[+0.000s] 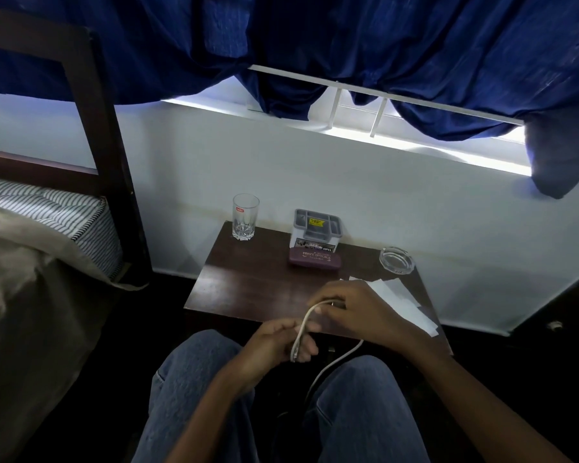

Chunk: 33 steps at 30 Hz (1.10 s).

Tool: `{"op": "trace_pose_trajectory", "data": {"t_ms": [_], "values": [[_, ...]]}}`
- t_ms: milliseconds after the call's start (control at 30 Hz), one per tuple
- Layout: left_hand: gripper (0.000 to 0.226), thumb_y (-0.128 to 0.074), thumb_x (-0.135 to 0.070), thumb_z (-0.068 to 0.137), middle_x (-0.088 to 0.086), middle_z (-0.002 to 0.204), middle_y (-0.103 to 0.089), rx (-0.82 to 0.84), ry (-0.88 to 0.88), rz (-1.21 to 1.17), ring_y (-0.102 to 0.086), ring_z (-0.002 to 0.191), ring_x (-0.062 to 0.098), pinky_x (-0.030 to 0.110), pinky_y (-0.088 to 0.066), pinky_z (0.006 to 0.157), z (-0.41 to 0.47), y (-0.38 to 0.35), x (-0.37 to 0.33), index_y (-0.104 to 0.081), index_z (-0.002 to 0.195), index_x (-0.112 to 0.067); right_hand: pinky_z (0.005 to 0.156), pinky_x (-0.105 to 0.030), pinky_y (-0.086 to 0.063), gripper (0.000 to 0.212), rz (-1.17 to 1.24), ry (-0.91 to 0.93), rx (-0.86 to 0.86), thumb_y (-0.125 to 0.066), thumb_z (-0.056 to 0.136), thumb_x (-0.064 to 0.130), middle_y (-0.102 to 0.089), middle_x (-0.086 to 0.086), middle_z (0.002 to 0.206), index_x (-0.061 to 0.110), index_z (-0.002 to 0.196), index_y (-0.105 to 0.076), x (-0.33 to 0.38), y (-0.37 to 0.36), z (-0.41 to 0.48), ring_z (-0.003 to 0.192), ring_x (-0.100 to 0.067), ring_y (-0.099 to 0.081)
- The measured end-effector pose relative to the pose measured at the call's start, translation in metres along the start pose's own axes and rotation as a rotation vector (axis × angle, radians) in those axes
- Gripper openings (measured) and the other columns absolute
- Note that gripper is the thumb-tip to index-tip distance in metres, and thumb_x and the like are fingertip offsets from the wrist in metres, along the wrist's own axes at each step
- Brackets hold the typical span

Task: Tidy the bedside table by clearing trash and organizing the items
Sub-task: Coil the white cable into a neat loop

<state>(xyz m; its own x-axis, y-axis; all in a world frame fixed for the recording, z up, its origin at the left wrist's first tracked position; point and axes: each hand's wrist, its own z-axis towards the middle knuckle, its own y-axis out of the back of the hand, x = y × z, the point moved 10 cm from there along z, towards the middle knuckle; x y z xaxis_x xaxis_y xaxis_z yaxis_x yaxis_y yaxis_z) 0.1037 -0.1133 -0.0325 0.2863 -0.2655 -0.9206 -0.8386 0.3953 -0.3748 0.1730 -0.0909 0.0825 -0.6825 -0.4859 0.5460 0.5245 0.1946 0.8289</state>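
A white cable (pixel 304 324) runs folded between both hands over the front edge of the dark wooden bedside table (pixel 248 282). My left hand (pixel 274 344) grips its doubled end just below the table edge. My right hand (pixel 351 309) pinches the cable's loop above the tabletop, and a loose length trails down between my knees. On the table stand a clear drinking glass (pixel 245 216), a grey organizer box (pixel 316 230), a maroon spectacle case (pixel 315 260) in front of it, a glass ashtray (pixel 396 259), and white papers (pixel 401 304) partly hidden by my right hand.
A bed with a striped mattress (pixel 57 212) and dark wooden headboard (pixel 114 182) stands to the left of the table. A white wall and a window with blue curtains (pixel 315 45) lie behind. My knees in blue jeans (pixel 194 379) sit right before the table.
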Motion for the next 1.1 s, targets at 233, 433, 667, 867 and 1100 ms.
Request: {"op": "trace_pose_trajectory", "data": {"t_ms": [233,433,667,867,1100], "values": [[0.027,-0.042,-0.018,0.087,-0.004,0.050,-0.034,0.067,0.059,-0.324,-0.033,0.045,0.007,0.020,-0.035,0.052,-0.002,-0.006,-0.002,-0.066,0.083,-0.006,0.070,-0.004,-0.040,0.012,0.168,-0.111,-0.077,-0.067,0.083,0.009,-0.065,0.019,0.081,0.011,0.092,-0.074,-0.024,-0.002,-0.001,0.075,0.014,-0.058],[0.011,-0.070,-0.017,0.077,-0.008,0.049,-0.034,0.188,0.047,-0.716,-0.033,0.043,0.005,0.020,-0.035,0.051,-0.003,-0.008,-0.009,-0.062,0.076,-0.009,0.057,-0.017,-0.045,0.022,0.411,-0.298,0.040,-0.059,0.090,0.021,-0.063,-0.003,0.063,0.006,0.075,-0.067,-0.047,-0.025,-0.009,0.053,-0.011,-0.057],[0.024,-0.028,-0.016,0.096,-0.011,0.065,-0.033,0.184,-0.213,-1.045,-0.029,0.057,0.003,0.017,-0.029,0.065,-0.009,0.020,-0.040,-0.051,0.089,-0.014,0.077,-0.030,-0.047,0.025,0.757,-0.540,0.282,-0.052,0.094,0.028,-0.067,-0.008,0.079,0.013,0.080,-0.065,-0.071,-0.102,-0.040,0.072,-0.017,-0.063],[0.010,-0.066,-0.002,0.075,-0.002,0.072,-0.055,-0.047,-0.349,-1.070,-0.050,0.061,0.009,0.019,-0.040,0.066,-0.006,0.077,-0.035,-0.060,0.078,-0.010,0.066,-0.025,-0.049,0.011,0.482,-0.467,0.329,-0.054,0.087,0.003,-0.061,-0.007,0.076,0.010,0.095,-0.050,-0.075,-0.122,-0.045,0.062,-0.017,-0.060],[0.027,-0.034,-0.017,0.099,0.006,0.100,-0.072,-0.559,-0.329,-0.796,-0.071,0.088,0.017,0.026,-0.056,0.080,-0.011,0.117,-0.014,-0.049,0.077,-0.015,0.056,-0.010,-0.036,0.010,0.142,-0.231,0.279,-0.061,0.083,0.007,-0.051,0.011,0.061,0.008,0.091,-0.066,-0.032,-0.081,-0.017,0.052,0.003,-0.048]]}}
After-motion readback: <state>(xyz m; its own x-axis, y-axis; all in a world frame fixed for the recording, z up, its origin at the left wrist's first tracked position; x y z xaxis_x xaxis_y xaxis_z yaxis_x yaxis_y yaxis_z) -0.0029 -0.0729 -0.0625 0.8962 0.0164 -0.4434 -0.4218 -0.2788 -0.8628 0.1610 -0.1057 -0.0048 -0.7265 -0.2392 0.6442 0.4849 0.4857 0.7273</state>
